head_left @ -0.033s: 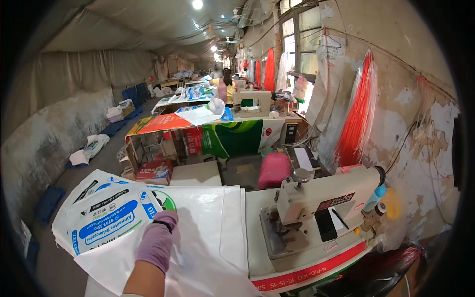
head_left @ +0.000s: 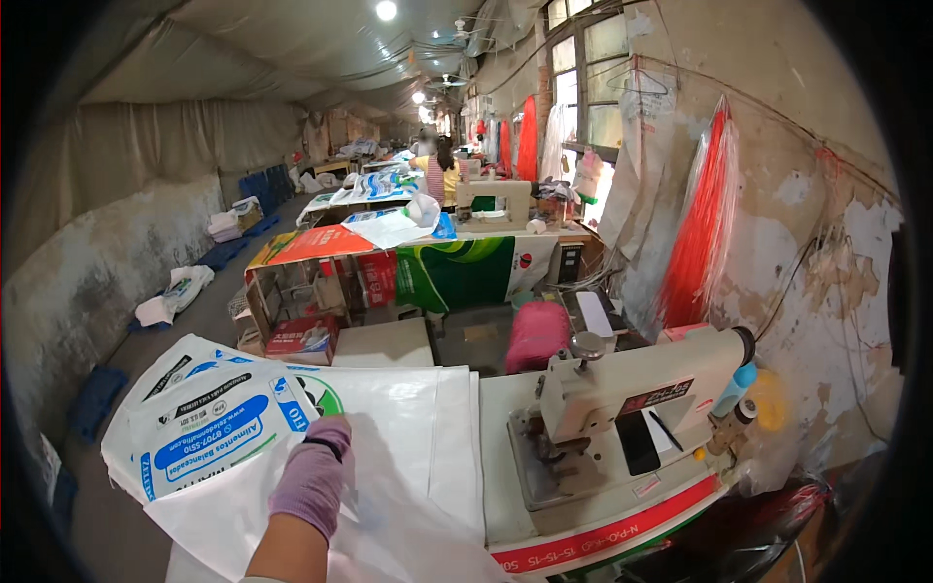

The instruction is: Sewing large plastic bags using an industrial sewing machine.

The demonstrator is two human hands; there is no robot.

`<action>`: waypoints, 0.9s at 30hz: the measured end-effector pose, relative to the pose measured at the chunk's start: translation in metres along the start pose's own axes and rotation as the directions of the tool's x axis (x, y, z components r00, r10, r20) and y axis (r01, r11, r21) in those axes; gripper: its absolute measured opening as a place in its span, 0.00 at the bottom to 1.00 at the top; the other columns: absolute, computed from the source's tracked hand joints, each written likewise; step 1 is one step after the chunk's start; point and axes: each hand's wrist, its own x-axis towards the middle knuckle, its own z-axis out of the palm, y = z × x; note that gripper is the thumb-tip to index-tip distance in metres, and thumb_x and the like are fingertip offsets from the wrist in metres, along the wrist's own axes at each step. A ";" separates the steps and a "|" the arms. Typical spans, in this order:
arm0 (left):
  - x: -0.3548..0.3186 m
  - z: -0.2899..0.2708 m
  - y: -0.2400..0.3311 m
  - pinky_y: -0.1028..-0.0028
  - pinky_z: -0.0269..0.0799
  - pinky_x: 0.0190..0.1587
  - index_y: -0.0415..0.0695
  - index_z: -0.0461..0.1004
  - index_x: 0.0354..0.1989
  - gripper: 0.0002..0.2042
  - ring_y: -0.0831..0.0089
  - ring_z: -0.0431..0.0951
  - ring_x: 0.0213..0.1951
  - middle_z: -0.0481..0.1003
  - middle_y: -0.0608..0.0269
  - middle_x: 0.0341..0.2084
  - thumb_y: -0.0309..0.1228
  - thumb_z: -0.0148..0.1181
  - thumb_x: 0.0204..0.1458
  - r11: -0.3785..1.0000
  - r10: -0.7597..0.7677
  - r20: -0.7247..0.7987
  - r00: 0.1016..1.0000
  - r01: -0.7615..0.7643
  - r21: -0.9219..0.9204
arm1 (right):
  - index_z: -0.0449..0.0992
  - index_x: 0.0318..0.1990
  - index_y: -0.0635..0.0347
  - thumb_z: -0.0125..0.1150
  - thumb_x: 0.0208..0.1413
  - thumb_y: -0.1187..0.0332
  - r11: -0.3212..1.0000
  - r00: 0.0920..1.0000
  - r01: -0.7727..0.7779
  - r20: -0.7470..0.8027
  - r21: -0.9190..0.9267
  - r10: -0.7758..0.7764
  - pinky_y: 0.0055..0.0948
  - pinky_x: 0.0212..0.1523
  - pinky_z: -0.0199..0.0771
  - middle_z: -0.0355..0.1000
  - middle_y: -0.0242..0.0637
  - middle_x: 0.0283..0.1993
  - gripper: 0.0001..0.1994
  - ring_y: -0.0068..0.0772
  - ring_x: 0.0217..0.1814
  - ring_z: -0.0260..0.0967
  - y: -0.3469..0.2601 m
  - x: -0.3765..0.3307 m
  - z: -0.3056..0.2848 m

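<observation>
My left hand, in a purple knit glove with a black band across it, rests on a stack of white sacks. Its fingers are closed and bent down onto the top white sack; the fingertips are hidden. Just left of the hand lies that sack's turned-over part, with blue, black and green print. A beige sewing machine stands to the right on the same table. On its bed lie a black phone and a dark pen. My right hand is out of view.
Behind the table stand a pink padded thing and a red printed box. Farther off, a green-covered table carries another sewing machine; a person is beyond it. Red and white strands hang along the right wall.
</observation>
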 end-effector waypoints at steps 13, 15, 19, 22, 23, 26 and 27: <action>-0.023 0.008 -0.019 0.62 0.63 0.55 0.43 0.70 0.47 0.17 0.52 0.71 0.51 0.72 0.43 0.46 0.40 0.43 0.57 0.911 0.051 -0.009 0.999 -0.050 -0.410 | 0.77 0.46 0.62 0.58 0.55 0.67 0.998 0.999 0.053 -0.010 0.030 -0.053 0.16 0.22 0.64 0.71 0.25 0.27 0.13 0.15 0.22 0.63 0.013 0.001 -0.003; -0.017 0.015 -0.029 0.61 0.67 0.49 0.43 0.72 0.43 0.16 0.52 0.73 0.47 0.74 0.45 0.41 0.41 0.47 0.56 0.900 0.045 -0.061 0.997 -0.067 -0.431 | 0.77 0.46 0.61 0.57 0.56 0.66 0.999 0.999 0.041 -0.016 -0.013 -0.041 0.16 0.18 0.61 0.70 0.25 0.24 0.13 0.14 0.17 0.61 0.007 0.001 -0.003; -0.010 0.031 -0.032 0.63 0.68 0.48 0.43 0.72 0.40 0.14 0.54 0.75 0.45 0.75 0.47 0.38 0.40 0.48 0.55 0.895 0.072 -0.113 0.991 -0.114 -0.430 | 0.76 0.46 0.61 0.56 0.56 0.65 1.000 0.999 0.015 -0.037 -0.023 -0.016 0.16 0.15 0.58 0.69 0.24 0.23 0.13 0.14 0.15 0.59 -0.002 -0.004 -0.001; -0.009 0.032 -0.036 0.62 0.68 0.47 0.43 0.72 0.40 0.14 0.53 0.75 0.44 0.76 0.48 0.37 0.40 0.48 0.54 0.885 0.051 -0.153 0.987 -0.116 -0.451 | 0.76 0.45 0.64 0.57 0.56 0.66 0.999 0.998 0.048 -0.040 -0.022 -0.049 0.17 0.23 0.65 0.72 0.25 0.27 0.13 0.16 0.23 0.64 0.000 0.003 0.000; -0.009 0.034 -0.035 0.62 0.68 0.47 0.43 0.72 0.40 0.14 0.53 0.75 0.44 0.76 0.48 0.37 0.40 0.48 0.54 0.883 0.056 -0.141 0.988 -0.115 -0.456 | 0.76 0.45 0.65 0.57 0.56 0.67 0.994 0.993 0.105 -0.053 -0.013 -0.106 0.18 0.28 0.67 0.73 0.25 0.30 0.13 0.16 0.27 0.66 0.003 0.005 0.000; -0.009 0.030 -0.031 0.61 0.67 0.48 0.44 0.73 0.40 0.14 0.52 0.75 0.44 0.76 0.47 0.38 0.40 0.48 0.54 0.878 0.051 -0.111 0.993 -0.097 -0.470 | 0.75 0.46 0.66 0.58 0.56 0.69 0.990 0.994 0.099 -0.029 -0.102 -0.102 0.20 0.36 0.68 0.74 0.28 0.36 0.13 0.18 0.35 0.67 0.002 0.001 -0.004; -0.012 0.024 -0.025 0.60 0.67 0.49 0.44 0.73 0.41 0.15 0.52 0.75 0.45 0.76 0.48 0.39 0.41 0.48 0.54 0.897 0.034 -0.113 0.993 -0.080 -0.435 | 0.75 0.47 0.66 0.58 0.56 0.70 0.985 0.995 0.100 -0.015 -0.142 -0.103 0.20 0.41 0.68 0.74 0.29 0.39 0.13 0.18 0.39 0.67 0.001 0.000 -0.003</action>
